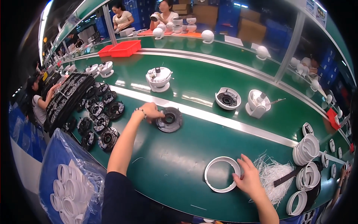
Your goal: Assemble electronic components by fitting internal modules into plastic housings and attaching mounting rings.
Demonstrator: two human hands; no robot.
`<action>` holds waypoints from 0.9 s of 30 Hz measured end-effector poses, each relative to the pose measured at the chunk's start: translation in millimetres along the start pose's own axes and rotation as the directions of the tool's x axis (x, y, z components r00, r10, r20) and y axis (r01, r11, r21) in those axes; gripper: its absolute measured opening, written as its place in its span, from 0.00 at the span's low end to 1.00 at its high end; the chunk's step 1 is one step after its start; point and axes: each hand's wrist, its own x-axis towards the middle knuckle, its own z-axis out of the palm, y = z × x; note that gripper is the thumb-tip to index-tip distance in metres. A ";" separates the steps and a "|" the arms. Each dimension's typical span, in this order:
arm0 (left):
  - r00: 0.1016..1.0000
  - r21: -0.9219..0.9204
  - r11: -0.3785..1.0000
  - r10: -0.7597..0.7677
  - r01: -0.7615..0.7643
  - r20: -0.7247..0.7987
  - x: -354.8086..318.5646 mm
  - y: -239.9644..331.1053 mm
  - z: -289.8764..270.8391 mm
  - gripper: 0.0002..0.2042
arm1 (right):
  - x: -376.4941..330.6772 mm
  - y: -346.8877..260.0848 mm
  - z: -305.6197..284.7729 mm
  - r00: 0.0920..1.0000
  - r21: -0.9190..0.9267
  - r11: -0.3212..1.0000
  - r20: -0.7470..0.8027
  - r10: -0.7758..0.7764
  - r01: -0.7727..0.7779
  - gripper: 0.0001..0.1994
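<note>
My left hand [150, 111], with a beaded bracelet at the wrist, grips the edge of a round black plastic part [169, 120] that has a hole in its middle. The part is over the green bench beside the pale metal strip. My right hand [247, 177] has its fingers spread at the right side of a white plastic ring [207, 178]. Its thumb touches or nearly touches the ring's rim; I cannot tell whether it presses on it. The ring lies flat on the bench.
Several black round parts [101, 122] crowd the bench at left, near a plastic bag [69, 186] of white rings. White strips [274, 175] and stacked white rings [306, 149] are at right. Beyond the metal strip stand white housings [159, 79] and red bins [125, 48]. Several people work nearby.
</note>
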 end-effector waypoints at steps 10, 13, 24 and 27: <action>0.843 0.290 0.848 0.505 -0.444 -0.187 -3.1 22.5 32.9 0.30 | 19.5 -38.5 23.0 0.921 -0.070 0.976 0.351 -0.168 0.205 0.57; 0.846 0.295 0.835 0.517 -0.464 -0.132 3.8 27.5 39.5 0.23 | 20.5 -38.1 26.4 0.924 -0.043 0.973 0.326 -0.202 0.228 0.56; 0.929 -0.961 0.057 0.275 -0.272 -0.247 -43.2 116.7 124.6 0.12 | 59.7 16.4 30.8 0.914 0.992 0.036 0.096 0.395 -0.119 0.35; 0.908 -0.952 0.013 0.307 -0.305 -0.286 -54.3 134.4 158.7 0.17 | 63.7 22.9 29.6 0.901 0.982 -0.078 0.189 0.390 -0.173 0.36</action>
